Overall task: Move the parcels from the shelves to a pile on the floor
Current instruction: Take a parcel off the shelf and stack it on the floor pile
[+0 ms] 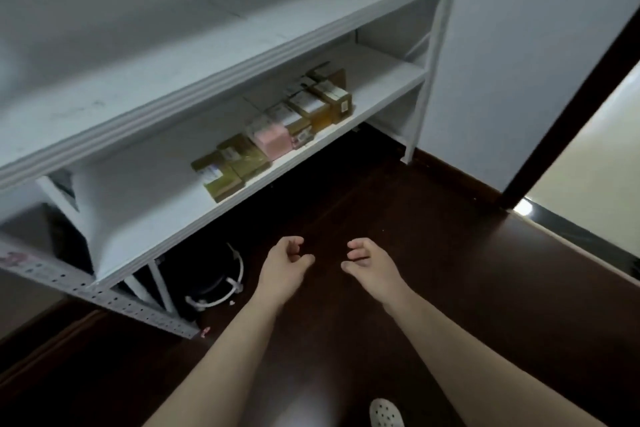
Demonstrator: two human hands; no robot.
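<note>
A row of small parcels lies on the lower white shelf (377,80): several brown cardboard boxes (322,104) with white labels, a pink box (273,139) in the middle and more brown boxes (228,166) at the left end. Both arms stretch out over the dark floor in front of the shelf. My left hand (284,267) and my right hand (369,262) hang side by side, fingers loosely curled, holding nothing. They are below and in front of the parcels, not touching them.
The upper shelf (242,45) of the white rack holds nothing visible. A dark round object with a white handle (214,281) sits under the rack. Dark wooden floor (415,236) spreads in front. A doorway (588,166) opens at the right. A white shoe (386,412) shows at the bottom.
</note>
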